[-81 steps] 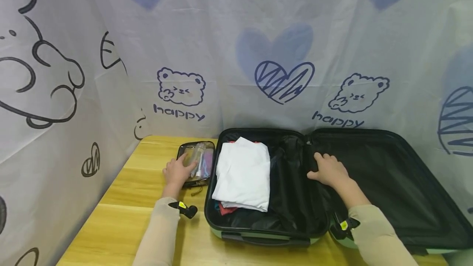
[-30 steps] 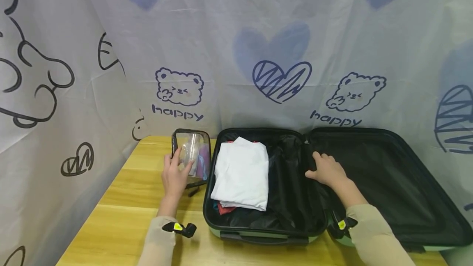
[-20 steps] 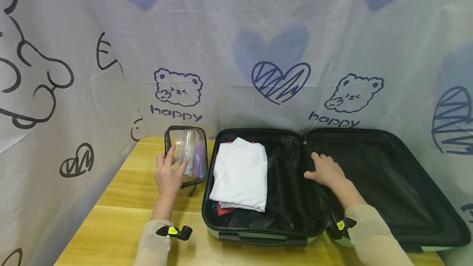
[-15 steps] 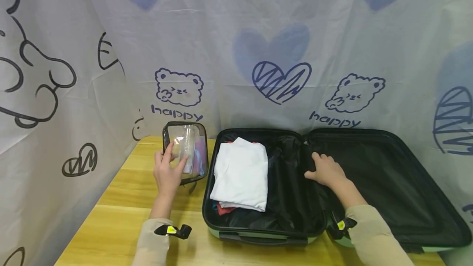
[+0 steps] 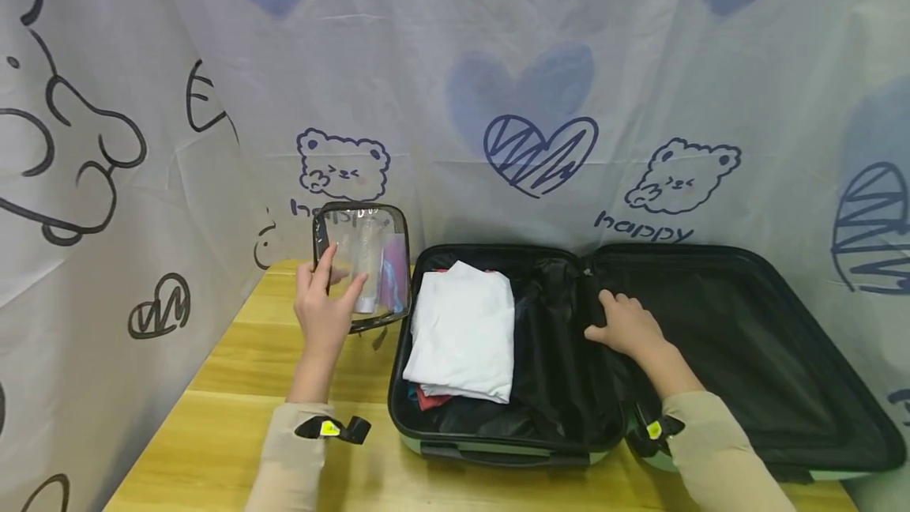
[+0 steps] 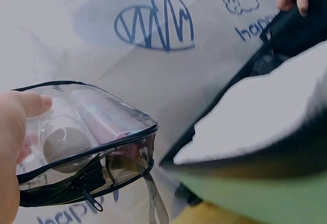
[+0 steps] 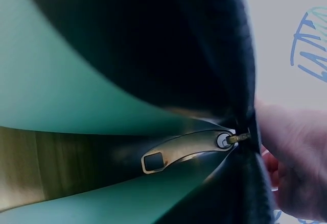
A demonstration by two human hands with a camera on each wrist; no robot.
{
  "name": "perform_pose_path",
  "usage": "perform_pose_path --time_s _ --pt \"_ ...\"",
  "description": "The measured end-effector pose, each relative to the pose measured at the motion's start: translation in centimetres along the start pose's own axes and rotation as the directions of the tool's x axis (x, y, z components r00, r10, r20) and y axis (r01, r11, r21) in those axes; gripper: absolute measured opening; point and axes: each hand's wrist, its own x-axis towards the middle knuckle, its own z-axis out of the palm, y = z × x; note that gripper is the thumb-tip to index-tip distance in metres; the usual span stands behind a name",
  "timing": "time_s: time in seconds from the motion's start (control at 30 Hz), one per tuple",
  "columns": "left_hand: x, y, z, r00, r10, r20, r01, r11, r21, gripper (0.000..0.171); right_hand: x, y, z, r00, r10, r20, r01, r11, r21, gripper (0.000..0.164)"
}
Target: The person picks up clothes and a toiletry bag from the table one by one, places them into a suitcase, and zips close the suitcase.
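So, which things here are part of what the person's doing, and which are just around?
Seemingly part of the job:
left hand, gripping the clear zip pouch
open suitcase
right hand, where the suitcase's halves meet
folded white garment, inside the suitcase

Just surroundings:
wood-grain tabletop
cartoon-printed backdrop sheet

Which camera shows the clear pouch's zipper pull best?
The left wrist view: the zipper pull hangs close, uncovered, on the clear pouch. The head view shows the pouch, its pull too small to tell; the right wrist view shows neither.
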Motion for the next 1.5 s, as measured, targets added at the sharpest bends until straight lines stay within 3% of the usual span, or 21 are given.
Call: perform_pose_path --time_s 0.47,0.67,1.13,1.4,1.5 --pt "2.2 5.2 2.6 1.0 -0.006 -0.001 0.005 0.984 -0.179 0.062 0.4 -0.3 -0.2 1.0 0.0 0.008 0.0 1.0 -0.01 0.076" --pt "1.9 6.5 4.0 0.999 0.008 0.039 0.0 0.981 -0.194 0.063 0.4 0.2 0.1 1.0 -0.013 0.005 0.013 1.0 -0.014 0.077" --pt "1.6 9.1 7.0 0.996 -0.025 0.087 0.048 0.962 -0.27 0.063 0.3 0.0 -0.2 1.0 0.001 0.015 -0.001 1.0 -0.014 0.078" --pt "1.0 9.9 9.1 0.984 -0.102 0.149 0.147 0.933 -0.328 0.06 0.1 0.1 -0.1 1.0 0.006 0.015 -0.006 1.0 -0.011 0.077" --pt "0.7 10.3 9.9 0.977 -0.12 0.179 0.172 0.935 -0.309 0.06 0.0 0.1 -0.1 1.0 0.005 0.015 -0.005 1.0 -0.005 0.079"
